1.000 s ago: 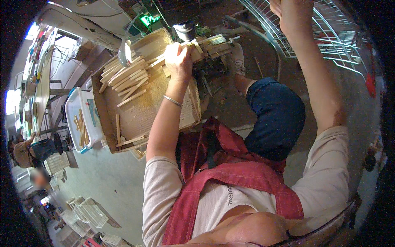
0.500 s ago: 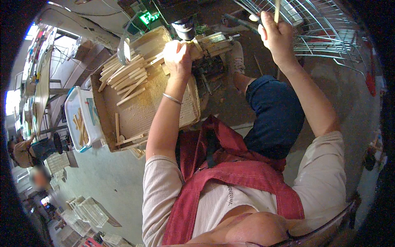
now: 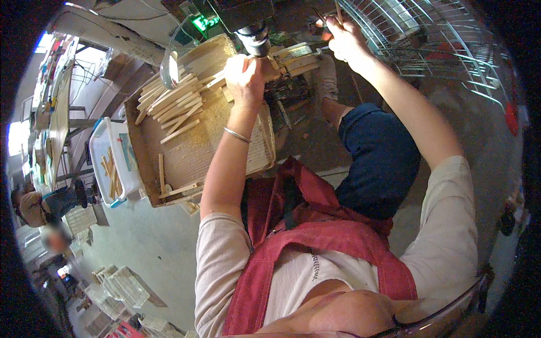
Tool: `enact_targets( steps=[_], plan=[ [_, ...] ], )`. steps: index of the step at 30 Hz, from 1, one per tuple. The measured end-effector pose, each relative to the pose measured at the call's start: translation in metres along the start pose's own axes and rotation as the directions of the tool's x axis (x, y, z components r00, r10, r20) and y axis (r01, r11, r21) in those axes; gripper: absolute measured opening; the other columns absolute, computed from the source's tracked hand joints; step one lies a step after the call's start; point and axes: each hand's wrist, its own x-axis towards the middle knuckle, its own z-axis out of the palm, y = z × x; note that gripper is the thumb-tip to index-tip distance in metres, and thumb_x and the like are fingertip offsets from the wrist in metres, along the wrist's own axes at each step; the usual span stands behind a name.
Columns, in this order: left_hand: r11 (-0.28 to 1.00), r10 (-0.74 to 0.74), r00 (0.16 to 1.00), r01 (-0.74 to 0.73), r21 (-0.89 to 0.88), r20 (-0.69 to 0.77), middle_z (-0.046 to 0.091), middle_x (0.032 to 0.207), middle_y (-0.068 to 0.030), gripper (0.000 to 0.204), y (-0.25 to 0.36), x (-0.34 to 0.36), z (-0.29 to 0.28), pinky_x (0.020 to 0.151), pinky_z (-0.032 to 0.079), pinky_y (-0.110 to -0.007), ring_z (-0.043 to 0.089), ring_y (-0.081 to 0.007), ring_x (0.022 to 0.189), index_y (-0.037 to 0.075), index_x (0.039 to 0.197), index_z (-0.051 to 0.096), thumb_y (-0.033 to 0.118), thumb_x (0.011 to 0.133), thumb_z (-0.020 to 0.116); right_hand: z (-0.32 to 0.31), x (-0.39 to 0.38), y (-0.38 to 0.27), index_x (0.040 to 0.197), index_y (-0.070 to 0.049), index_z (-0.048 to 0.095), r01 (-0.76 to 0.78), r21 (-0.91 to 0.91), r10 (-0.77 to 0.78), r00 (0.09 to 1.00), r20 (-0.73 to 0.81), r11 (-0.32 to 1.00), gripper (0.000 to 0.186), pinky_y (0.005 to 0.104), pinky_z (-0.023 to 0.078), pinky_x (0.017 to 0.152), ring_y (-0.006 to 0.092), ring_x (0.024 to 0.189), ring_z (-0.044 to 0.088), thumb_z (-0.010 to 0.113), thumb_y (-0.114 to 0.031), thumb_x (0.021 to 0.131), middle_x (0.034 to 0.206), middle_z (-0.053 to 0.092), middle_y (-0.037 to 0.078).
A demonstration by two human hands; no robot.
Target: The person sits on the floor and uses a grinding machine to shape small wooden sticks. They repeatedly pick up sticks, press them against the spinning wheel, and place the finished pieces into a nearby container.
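My left hand (image 3: pixel 245 80) is a closed fist resting at the worktop, just under the dark and silver cylindrical head of a machine (image 3: pixel 255 40). A light wooden strip (image 3: pixel 214 82) runs up to its left side; what the fingers grip is hidden. Up at the top right, my right hand (image 3: pixel 346 43) is closed around a thin, light-coloured rod (image 3: pixel 338 11). Beside that rod stands a second, darker rod (image 3: pixel 320 13). To the right of my left hand lies a metal clamp-like fixture (image 3: pixel 296 54).
A shallow box (image 3: pixel 141 176) on the left bears sawdust and a pile of wooden strips (image 3: pixel 172 104). Next to it stands a white plastic bin (image 3: pixel 128 163) with more strips. A wire rack (image 3: pixel 445 65) rises at the right. Another person (image 3: pixel 42 208) is far left.
My right hand has swung left and slightly upward with the rod, toward the machine. The machine head appears slightly lower. My left hand has stayed nearly in place.
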Motion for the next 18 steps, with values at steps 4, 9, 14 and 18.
enact_targets(
  steps=[4,9,14,18],
  plan=[
    [1.000,-0.012,1.000,0.012,0.006,-0.017,0.044,0.068,-0.0089,0.016,0.002,0.000,-0.005,0.059,0.041,-0.040,0.051,-0.0298,0.068,0.007,0.067,0.051,0.001,0.067,0.066,0.025,0.024,0.002,0.113,-0.013,0.069,-0.003,-0.092,-0.007,0.994,-0.109,0.996,0.035,0.0220,0.031,0.037,0.0030,0.046,0.041,0.047,-0.040,0.106,0.074,0.060,-0.004],
    [1.000,-0.011,0.999,0.011,0.009,-0.035,0.044,0.068,-0.0084,0.017,0.004,0.003,0.000,0.059,0.041,-0.040,0.051,-0.0294,0.068,0.007,0.067,0.051,0.002,0.068,0.067,0.032,0.049,0.012,0.111,-0.016,0.071,0.063,-0.117,-0.087,0.973,-0.215,0.991,0.035,0.0231,0.036,0.040,0.0030,0.048,0.045,0.047,-0.041,0.106,0.071,0.061,-0.005],
    [1.000,-0.016,0.999,0.017,0.019,-0.045,0.044,0.068,-0.0082,0.019,0.001,-0.004,0.002,0.059,0.041,-0.040,0.051,-0.0293,0.068,0.008,0.066,0.050,0.004,0.067,0.068,0.006,-0.011,0.001,0.093,-0.007,0.073,0.186,-0.075,-0.194,0.974,-0.117,0.980,0.038,0.0264,0.038,0.051,0.0062,0.055,0.048,0.054,-0.038,0.103,0.062,0.055,-0.002],
    [1.000,-0.022,0.999,0.021,-0.018,-0.024,0.046,0.070,-0.0081,0.019,0.002,-0.002,-0.002,0.061,0.041,-0.041,0.051,-0.0297,0.070,0.010,0.068,0.052,0.007,0.068,0.071,-0.020,-0.057,-0.054,0.108,-0.007,0.073,0.530,-0.255,-0.573,0.809,-0.133,0.809,0.039,0.0220,0.031,0.048,0.0028,0.052,0.039,0.056,-0.041,0.102,0.061,0.044,-0.009]
  ],
)
